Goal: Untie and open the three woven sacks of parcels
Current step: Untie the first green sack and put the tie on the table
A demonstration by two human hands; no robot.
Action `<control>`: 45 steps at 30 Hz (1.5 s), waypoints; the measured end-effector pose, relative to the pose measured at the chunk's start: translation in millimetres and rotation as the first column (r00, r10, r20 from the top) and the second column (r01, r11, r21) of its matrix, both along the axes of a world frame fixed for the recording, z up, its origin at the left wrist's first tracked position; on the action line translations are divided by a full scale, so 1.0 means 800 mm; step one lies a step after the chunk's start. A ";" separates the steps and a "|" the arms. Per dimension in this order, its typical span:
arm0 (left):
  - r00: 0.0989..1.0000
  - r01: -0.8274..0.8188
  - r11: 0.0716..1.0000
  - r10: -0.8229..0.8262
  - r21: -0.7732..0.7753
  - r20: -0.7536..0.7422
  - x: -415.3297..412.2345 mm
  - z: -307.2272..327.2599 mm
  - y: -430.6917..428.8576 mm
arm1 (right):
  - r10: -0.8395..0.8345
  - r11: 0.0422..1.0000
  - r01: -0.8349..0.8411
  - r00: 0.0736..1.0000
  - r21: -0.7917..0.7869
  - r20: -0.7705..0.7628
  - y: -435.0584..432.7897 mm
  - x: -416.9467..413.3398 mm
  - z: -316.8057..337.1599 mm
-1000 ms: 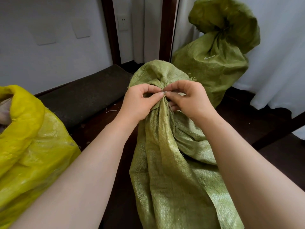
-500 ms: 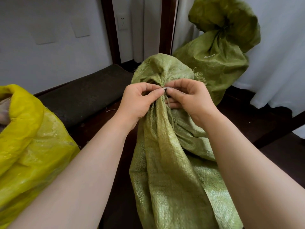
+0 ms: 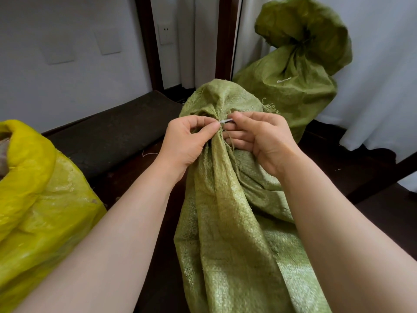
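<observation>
Both hands, left hand (image 3: 185, 143) and right hand (image 3: 266, 141), pinch the white string (image 3: 226, 121) tying the green sack (image 3: 228, 199) between the arms; tugging hard might tighten the knot.

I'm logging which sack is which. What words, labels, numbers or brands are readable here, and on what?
None can be read. The near green sack, the far green sack, the yellow sack and the white string show no print; the wall socket shows no legible marking.
</observation>
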State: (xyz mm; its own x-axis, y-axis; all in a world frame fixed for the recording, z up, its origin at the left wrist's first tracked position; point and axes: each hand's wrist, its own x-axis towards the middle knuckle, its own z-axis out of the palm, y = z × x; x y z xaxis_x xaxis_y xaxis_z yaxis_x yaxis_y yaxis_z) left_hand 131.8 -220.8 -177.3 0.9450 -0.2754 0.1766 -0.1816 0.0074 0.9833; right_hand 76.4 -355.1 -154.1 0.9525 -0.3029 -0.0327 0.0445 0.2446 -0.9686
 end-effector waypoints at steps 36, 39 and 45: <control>0.972 0.049 0.982 -0.089 -0.181 -0.218 -0.011 0.004 -0.007 | -0.052 0.925 0.072 0.997 -0.373 0.064 0.002 0.002 -0.011; 0.971 -0.036 0.989 0.002 -0.140 -0.238 -0.007 0.003 -0.008 | -0.044 0.958 0.057 0.998 -0.281 0.051 0.003 0.000 -0.010; 0.979 -0.106 0.994 0.108 0.017 -0.175 -0.005 -0.006 -0.006 | -0.193 0.981 0.193 0.980 0.021 0.038 -0.010 -0.003 -0.006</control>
